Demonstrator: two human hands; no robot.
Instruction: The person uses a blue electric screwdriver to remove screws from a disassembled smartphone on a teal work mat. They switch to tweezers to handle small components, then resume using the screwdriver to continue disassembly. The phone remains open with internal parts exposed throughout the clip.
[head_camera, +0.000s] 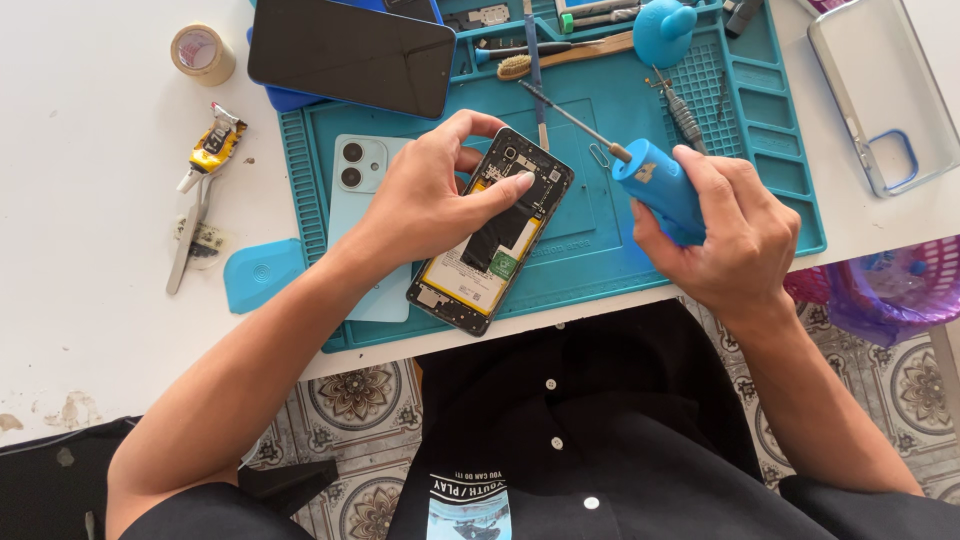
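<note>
We take the teal silicone repair mat on the white worktop as our landmark. Near its front-left part, our left hand presses down on the opened black smartphone, fingers clasped over its upper half; a yellow-edged battery with a white label and a small green square sticker shows inside. Under our wrist lies the pale blue back cover. Over the mat's right half, our right hand is clenched around the blue electric screwdriver, its thin bit pointing to the mat's far edge. Left of the mat lie a roll of tan tape and a crumpled yellow tube.
</note>
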